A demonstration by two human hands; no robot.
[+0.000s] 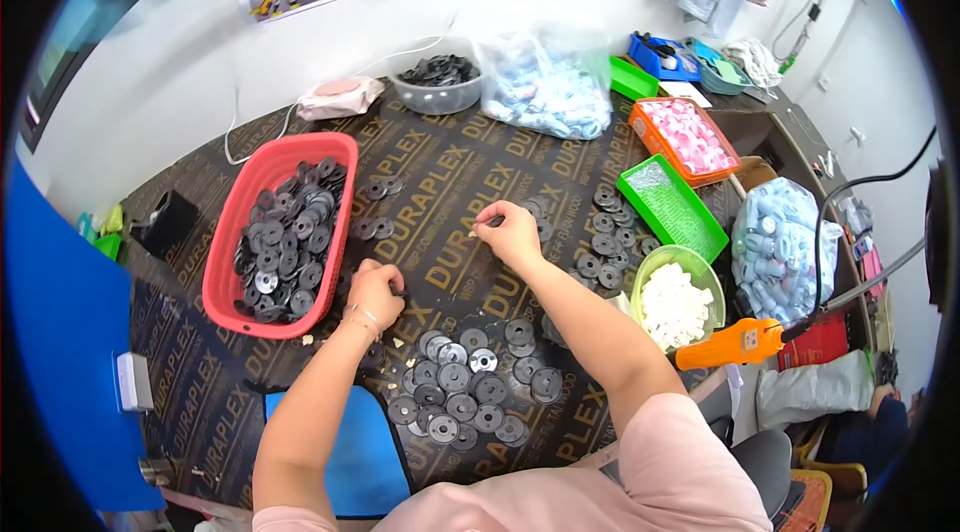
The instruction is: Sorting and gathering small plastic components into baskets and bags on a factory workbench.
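Note:
My right hand [508,235] is over the middle of the dark printed table, its fingertips pinched on a small cream-coloured bit [473,233]. Beside the right wall of the red basket [344,194], my left hand [377,294] is closed with its fingers curled; what they hold, if anything, is hidden. Black round discs with centre holes [285,232] fill much of the basket. A loose pile of similar discs [460,387] lies between my forearms. Smaller groups of discs sit past my left hand [375,228] and to the right of my right hand [610,237].
A bowl of white pieces [676,304] and an orange power screwdriver [730,343] are at the right. Behind them stand a green tray [672,207], an orange tray of pink pieces [685,137] and bags of blue parts [548,92]. A clear bowl of black parts [436,92] sits at the back.

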